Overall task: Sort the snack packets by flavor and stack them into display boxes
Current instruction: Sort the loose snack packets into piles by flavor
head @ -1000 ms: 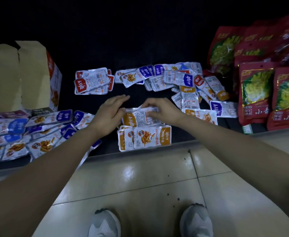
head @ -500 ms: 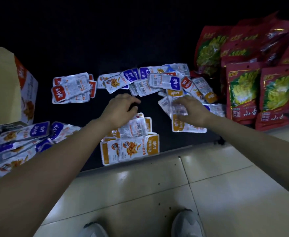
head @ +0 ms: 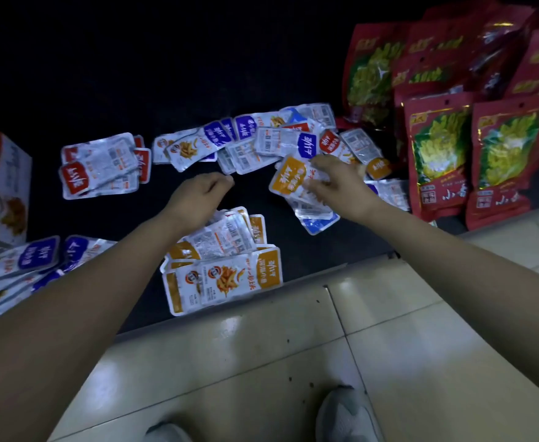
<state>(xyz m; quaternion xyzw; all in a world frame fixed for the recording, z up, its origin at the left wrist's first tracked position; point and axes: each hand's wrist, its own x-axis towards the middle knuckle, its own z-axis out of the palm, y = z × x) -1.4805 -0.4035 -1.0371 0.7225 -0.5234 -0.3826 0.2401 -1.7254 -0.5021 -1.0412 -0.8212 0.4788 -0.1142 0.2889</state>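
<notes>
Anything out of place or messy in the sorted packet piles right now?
Yes. The orange pile is untidy: its upper packets lie tilted and face-down across the flat ones beneath. The far heap still mixes blue, red and orange packets. The right hand is on an orange packet there. The red pile looks neat.

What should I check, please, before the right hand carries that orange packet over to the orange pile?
1. Right hand on the orange packet: ok.
2. Packet gripped and lifted clear: cannot tell.
3. Only one packet taken: cannot tell, others lie underneath.
4. Flavor matches the orange pile: ok.
5. Left hand empty, clear of the pile: ok.
6. Display box ready to fill: cannot tell, mostly out of view.
</notes>
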